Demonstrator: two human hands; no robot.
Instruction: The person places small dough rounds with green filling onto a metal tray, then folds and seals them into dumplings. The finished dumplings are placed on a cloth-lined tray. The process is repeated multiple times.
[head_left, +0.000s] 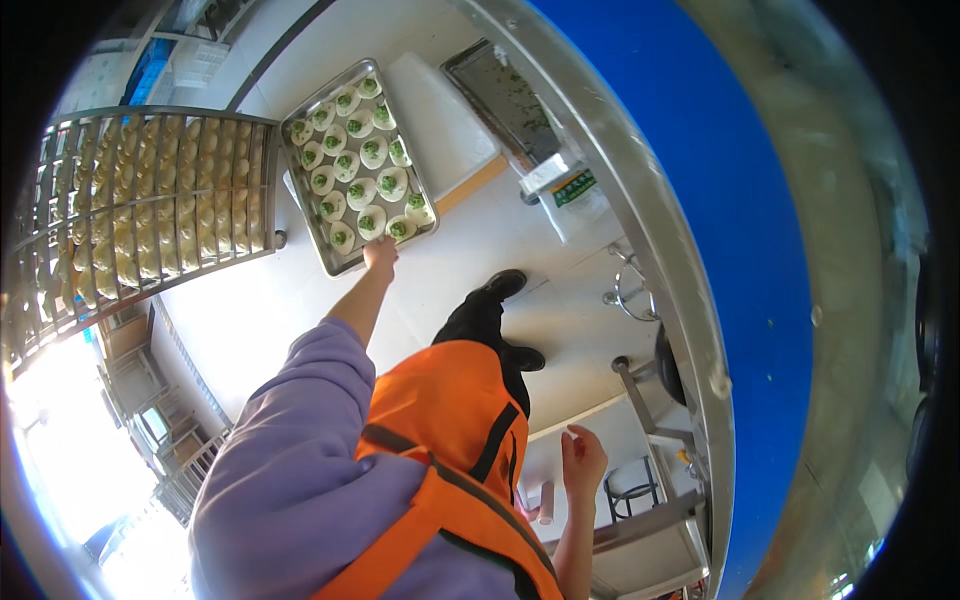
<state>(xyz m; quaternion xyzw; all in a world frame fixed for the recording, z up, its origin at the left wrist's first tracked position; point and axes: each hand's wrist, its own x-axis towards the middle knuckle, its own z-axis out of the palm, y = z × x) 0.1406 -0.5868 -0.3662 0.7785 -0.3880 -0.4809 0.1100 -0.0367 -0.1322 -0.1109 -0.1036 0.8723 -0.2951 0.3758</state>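
My left hand (381, 253) grips the near rim of a metal baking tray (327, 264). Rows of pale, flattened dough rounds (361, 193) lie on the tray, each with a heap of chopped green topping in its middle. The tray is slightly tilted in view, and what bears it underneath is mostly hidden. Lower down, my right hand (585, 459) hangs beside the orange apron (442, 382), holding nothing, its fingers loosely curled and a little apart.
A metal rack (150, 202) loaded with pale dough pieces stands left of the tray. Along the right runs a steel-framed blue belt (750, 247). A second tray (510, 97) with green scraps lies near its frame. Stools (631, 480) stand below the frame.
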